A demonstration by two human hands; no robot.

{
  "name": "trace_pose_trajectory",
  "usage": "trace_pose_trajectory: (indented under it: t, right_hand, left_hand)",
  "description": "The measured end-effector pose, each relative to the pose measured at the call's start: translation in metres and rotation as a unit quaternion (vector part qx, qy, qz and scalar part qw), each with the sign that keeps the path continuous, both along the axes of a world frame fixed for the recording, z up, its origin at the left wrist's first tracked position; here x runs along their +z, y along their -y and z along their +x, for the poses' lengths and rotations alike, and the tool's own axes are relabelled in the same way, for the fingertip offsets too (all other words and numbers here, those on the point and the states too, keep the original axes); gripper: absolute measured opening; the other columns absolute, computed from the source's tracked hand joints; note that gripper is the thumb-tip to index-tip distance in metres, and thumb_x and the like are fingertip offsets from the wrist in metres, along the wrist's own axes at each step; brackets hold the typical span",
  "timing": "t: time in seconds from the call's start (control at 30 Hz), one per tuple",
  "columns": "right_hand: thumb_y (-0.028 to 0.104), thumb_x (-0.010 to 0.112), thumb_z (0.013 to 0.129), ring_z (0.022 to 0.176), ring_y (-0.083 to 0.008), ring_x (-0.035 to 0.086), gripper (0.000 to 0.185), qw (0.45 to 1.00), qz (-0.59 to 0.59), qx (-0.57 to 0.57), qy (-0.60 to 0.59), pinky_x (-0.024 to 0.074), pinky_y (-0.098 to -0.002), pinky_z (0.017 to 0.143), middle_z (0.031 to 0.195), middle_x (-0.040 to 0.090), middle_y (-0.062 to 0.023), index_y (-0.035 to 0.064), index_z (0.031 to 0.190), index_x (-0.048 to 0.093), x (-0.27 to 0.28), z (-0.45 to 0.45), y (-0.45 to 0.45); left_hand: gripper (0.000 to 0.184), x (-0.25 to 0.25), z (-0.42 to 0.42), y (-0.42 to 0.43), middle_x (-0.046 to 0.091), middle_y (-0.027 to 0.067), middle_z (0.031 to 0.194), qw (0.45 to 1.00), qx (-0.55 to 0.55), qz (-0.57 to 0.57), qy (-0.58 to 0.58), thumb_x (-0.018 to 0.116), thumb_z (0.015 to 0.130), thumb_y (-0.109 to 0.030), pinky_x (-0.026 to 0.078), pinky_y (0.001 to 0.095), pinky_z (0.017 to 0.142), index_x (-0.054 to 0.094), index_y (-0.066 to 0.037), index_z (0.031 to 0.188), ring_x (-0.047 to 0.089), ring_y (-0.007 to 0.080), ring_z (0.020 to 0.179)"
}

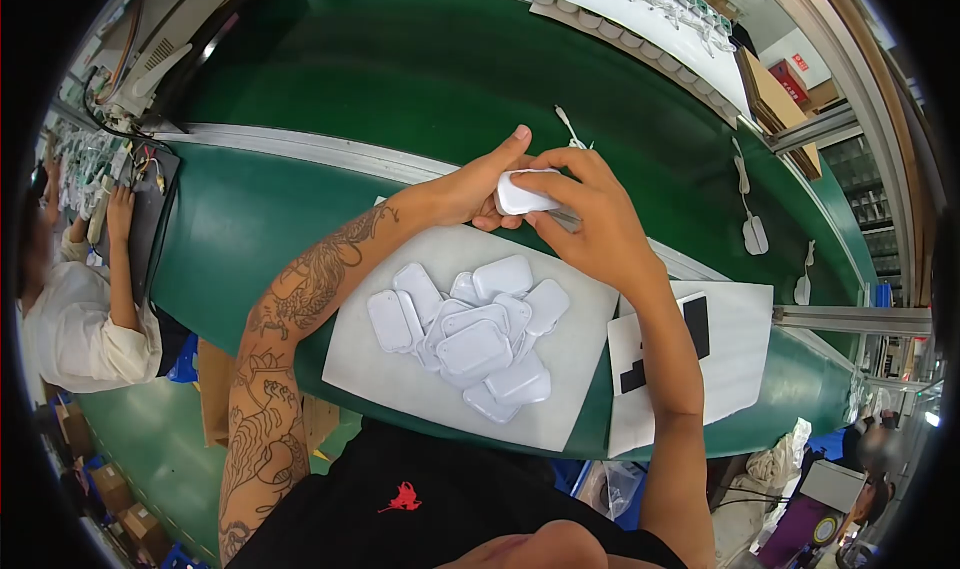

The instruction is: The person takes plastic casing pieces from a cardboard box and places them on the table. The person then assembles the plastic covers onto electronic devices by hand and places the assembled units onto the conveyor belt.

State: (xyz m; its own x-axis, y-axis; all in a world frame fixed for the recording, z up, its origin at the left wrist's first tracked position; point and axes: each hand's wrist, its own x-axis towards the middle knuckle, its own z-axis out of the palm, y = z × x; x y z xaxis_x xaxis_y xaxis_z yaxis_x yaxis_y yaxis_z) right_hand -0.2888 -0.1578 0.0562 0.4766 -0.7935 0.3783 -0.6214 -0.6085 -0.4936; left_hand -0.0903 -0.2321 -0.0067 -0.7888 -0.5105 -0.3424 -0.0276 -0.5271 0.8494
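Note:
A white rounded case (524, 195) is held between both hands above the edge of the green belt. My left hand (485, 181) has its fingers under and around the case, with the thumb raised. My right hand (592, 209) grips the case from the right, thumb below and fingers on top. Nearer my body, a loose pile of several white rounded covers (474, 347) lies on a pale foam sheet (370, 384).
The green belt (400, 69) carries white cabled adapters (754, 234) at the right. A white sheet with black pieces (740, 349) lies right of the foam. A rack of white parts (640, 19) stands behind. At the left, a co-worker (95, 319) sits.

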Motion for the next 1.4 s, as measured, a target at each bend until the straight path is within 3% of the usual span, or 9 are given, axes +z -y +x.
trace_pose_trajectory:
  t: [0.3,0.33,0.37,0.5,0.57,0.87,1.17,1.27,1.4]
  right_hand:
    - [0.014,0.088,0.077,0.098,-0.0288,0.065,0.034,0.982,-0.111,-0.154,-0.006,0.0526,-0.0387,0.082,0.111,0.066,-0.0068,0.0065,0.104,0.070,-0.009,-0.003,0.006]
    - [0.016,0.088,0.078,0.096,-0.0281,0.066,0.033,0.983,-0.038,-0.177,0.015,0.0528,-0.0379,0.082,0.111,0.066,-0.0069,0.0062,0.105,0.070,-0.010,-0.003,0.007]
    - [0.017,0.088,0.080,0.095,-0.0275,0.066,0.033,0.979,0.035,-0.197,0.037,0.0529,-0.0371,0.082,0.111,0.067,-0.0069,0.0060,0.105,0.070,-0.011,-0.004,0.008]
    - [0.020,0.083,0.090,0.097,-0.0181,0.069,0.040,0.908,0.272,-0.087,0.307,0.0549,-0.0339,0.083,0.120,0.073,-0.0096,0.0019,0.123,0.069,-0.041,-0.002,0.018]
    - [0.017,0.082,0.092,0.095,-0.0119,0.067,0.048,0.830,0.325,-0.034,0.452,0.0546,-0.0291,0.080,0.118,0.075,-0.0095,-0.0005,0.134,0.067,-0.057,0.004,0.025]
    - [0.015,0.087,0.084,0.068,-0.0084,0.060,0.055,0.930,0.204,-0.154,0.266,0.0500,-0.0255,0.064,0.083,0.073,-0.0072,-0.0016,0.133,0.068,-0.048,-0.005,0.023]
    - [0.018,0.089,0.082,0.063,-0.0079,0.060,0.055,0.965,0.101,-0.177,0.167,0.0478,-0.0237,0.058,0.094,0.075,-0.0089,-0.0026,0.129,0.069,-0.036,-0.010,0.017]
    - [0.017,0.087,0.085,0.062,-0.0064,0.058,0.060,0.927,-0.043,-0.233,0.289,0.0451,-0.0229,0.055,0.103,0.075,-0.0121,-0.0041,0.135,0.062,-0.037,-0.034,0.039]
    - [0.027,0.081,0.091,0.059,-0.0065,0.051,0.066,0.859,0.072,-0.318,0.395,0.0413,-0.0236,0.053,0.097,0.075,-0.0158,-0.0047,0.138,0.047,-0.022,-0.078,0.056]
  left_hand:
    - [0.053,-0.012,-0.008,0.004,0.071,0.0104,0.106,0.977,0.132,-0.141,-0.096,0.053,0.108,-0.049,0.049,0.0247,0.060,0.056,-0.004,0.136,0.065,0.0113,0.079]
    - [0.047,-0.009,-0.010,0.003,0.072,0.0117,0.112,0.962,0.188,-0.159,-0.115,0.057,0.108,-0.043,0.053,0.0259,0.066,0.057,-0.004,0.134,0.067,0.0124,0.085]
    - [0.045,-0.008,-0.007,0.004,0.067,0.0144,0.132,0.954,0.196,-0.199,-0.110,0.058,0.108,-0.037,0.056,0.0330,0.092,0.052,-0.005,0.139,0.066,0.0170,0.110]
    - [0.059,-0.017,-0.012,-0.001,0.052,0.0143,0.153,0.911,0.191,-0.328,-0.163,0.058,0.108,-0.040,0.044,0.0383,0.114,0.037,-0.008,0.153,0.055,0.0214,0.134]
    - [0.060,-0.010,-0.015,-0.005,0.050,0.0137,0.154,0.921,0.181,-0.311,-0.150,0.059,0.108,-0.041,0.045,0.0377,0.113,0.037,-0.007,0.153,0.055,0.0212,0.134]
    - [0.053,-0.011,-0.010,-0.001,0.064,0.0115,0.141,0.918,0.177,-0.339,-0.108,0.059,0.108,-0.046,0.048,0.0363,0.110,0.059,-0.003,0.140,0.062,0.0204,0.125]
    - [0.057,-0.019,-0.013,0.008,0.062,0.0142,0.143,0.926,0.183,-0.306,-0.125,0.053,0.110,-0.047,0.049,0.0384,0.108,0.051,-0.003,0.147,0.063,0.0222,0.125]
    - [0.062,-0.022,-0.011,0.008,0.062,0.0152,0.140,0.920,0.213,-0.311,-0.111,0.046,0.111,-0.051,0.050,0.0382,0.105,0.044,-0.004,0.152,0.062,0.0231,0.126]
    - [0.066,-0.027,-0.008,0.014,0.063,0.0159,0.137,0.916,0.223,-0.328,-0.058,0.038,0.113,-0.055,0.050,0.0376,0.100,0.036,-0.005,0.156,0.060,0.0233,0.126]
